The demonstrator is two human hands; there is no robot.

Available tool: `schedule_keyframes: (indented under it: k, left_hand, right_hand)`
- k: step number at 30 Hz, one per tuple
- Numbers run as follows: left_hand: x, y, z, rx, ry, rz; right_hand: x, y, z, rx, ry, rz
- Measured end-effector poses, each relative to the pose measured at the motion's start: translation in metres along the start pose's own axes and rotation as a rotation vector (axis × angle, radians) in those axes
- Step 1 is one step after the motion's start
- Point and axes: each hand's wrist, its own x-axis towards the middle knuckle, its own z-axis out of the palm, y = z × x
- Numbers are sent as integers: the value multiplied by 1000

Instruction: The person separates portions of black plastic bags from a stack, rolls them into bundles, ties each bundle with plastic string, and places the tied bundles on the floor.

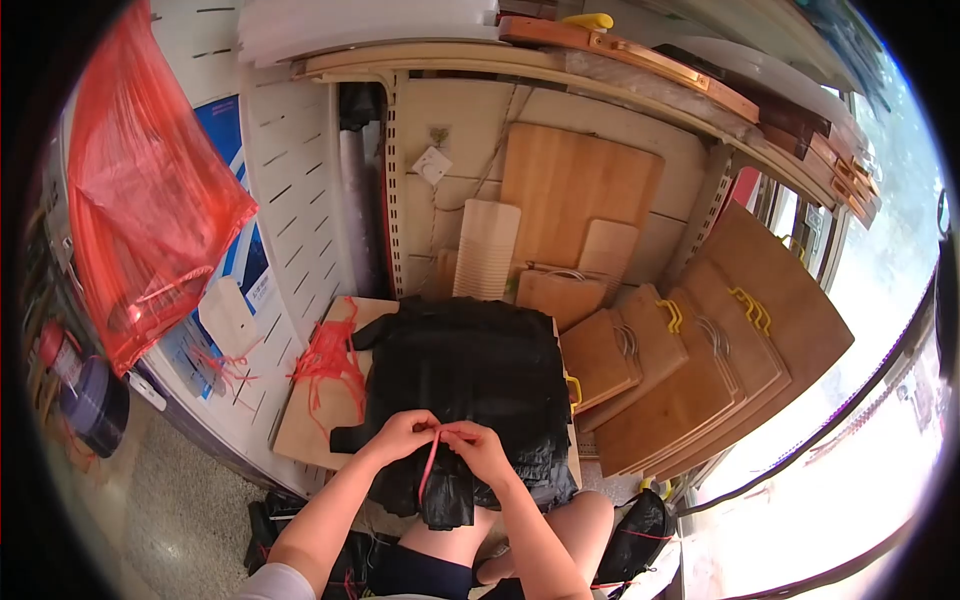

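My left hand [405, 435] and my right hand [478, 448] meet over the near edge of a stack of black plastic bags [465, 355]. Between their fingertips they pinch a thin red plastic strip [429, 470], and one end of it hangs down over the bags. Both hands have their fingers closed. The bags lie on a light wooden board [300, 425] in front of my knees. A tangle of red strips [330, 365] rests on that board, left of the stack.
Several wooden cutting boards [660, 400] with handles lean at the right. More boards [580, 190] stand against the back wall under a shelf [450, 58]. A red plastic bag [150, 200] hangs at the left beside a white slotted panel [300, 200]. Black bags [640, 530] lie on the floor.
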Motion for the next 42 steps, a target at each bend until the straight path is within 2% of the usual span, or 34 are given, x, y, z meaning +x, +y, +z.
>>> schedule_keyframes:
  k: [5,8,11,14,18,21,24,27,30,33,36,39,42]
  left_hand:
    - [0,4,-1,8,-19,-18]
    - [1,0,0,-18,-17,-29]
    - [-3,6,1,-5,-13,-5]
    - [-1,-1,1,21,-22,59]
    - [1,2,5,-171,72,37]
    - [0,8,5,-38,22,127]
    - [-1,11,0,-38,-44,68]
    - [0,5,4,-26,35,94]
    - [-8,16,3,213,200,199]
    - [-13,0,0,718,430,401]
    - [-22,1,10,584,516,216]
    - [-41,20,13,373,536,-126]
    - [-65,29,22,300,206,-343]
  right_hand:
    - [4,-2,-9,-2,-101,84]
    - [5,2,-2,-157,3,-32]
    - [3,-14,7,-507,149,-117]
    - [6,-3,13,-904,297,-507]
    - [4,-4,20,-927,356,-523]
    - [2,-10,20,-928,374,-536]
    - [0,-16,17,-923,363,-543]
    - [-3,-17,15,-874,345,-563]
    - [-11,-14,12,-874,339,-528]
    - [-28,-11,5,-931,320,-460]
    - [-36,-10,11,-916,354,-387]
    - [-41,-10,15,-899,439,-328]
    - [-52,-18,28,-517,469,-68]
